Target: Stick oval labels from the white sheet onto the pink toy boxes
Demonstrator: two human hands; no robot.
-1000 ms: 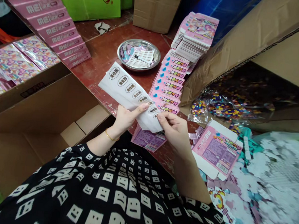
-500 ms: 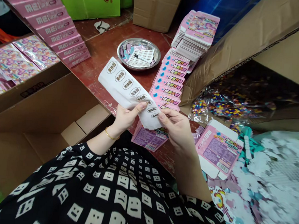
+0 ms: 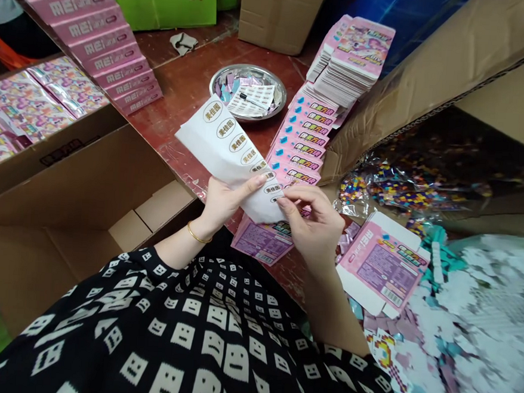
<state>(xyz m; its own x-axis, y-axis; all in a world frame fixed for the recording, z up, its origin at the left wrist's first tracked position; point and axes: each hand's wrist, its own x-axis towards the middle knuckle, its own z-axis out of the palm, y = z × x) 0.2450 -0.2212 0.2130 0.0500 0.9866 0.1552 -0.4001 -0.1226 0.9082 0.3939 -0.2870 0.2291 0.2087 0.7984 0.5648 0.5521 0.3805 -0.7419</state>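
A folded white sheet of oval stickers (image 3: 203, 144), printed with dark characters, is held up in front of me. My left hand (image 3: 225, 206) grips it from below, thumb on top along the row of ovals. At the sheet's right end, my right hand (image 3: 314, 224) pinches with thumb and forefinger beside the last oval; whether a sticker edge has lifted there I cannot tell. Under the hands lies a pink-purple flattened box (image 3: 258, 244), partly covered by the sheet. Beyond them, a fanned row of pink flat boxes (image 3: 304, 142) runs back to a taller stack (image 3: 348, 83).
A metal bowl (image 3: 213, 85) with scraps, a printed sheet and a pen sits on the red table (image 3: 159, 132). An open carton (image 3: 77, 207) stands at left, packed pink boxes (image 3: 40, 97) beyond. To the right are another flat box (image 3: 385, 265), bagged coloured beads (image 3: 406, 188) and white scraps (image 3: 483, 308).
The sheet has tilted and folded more, its far end rising slightly. My right hand's fingers have curled more at its right end. The view has shifted a little.
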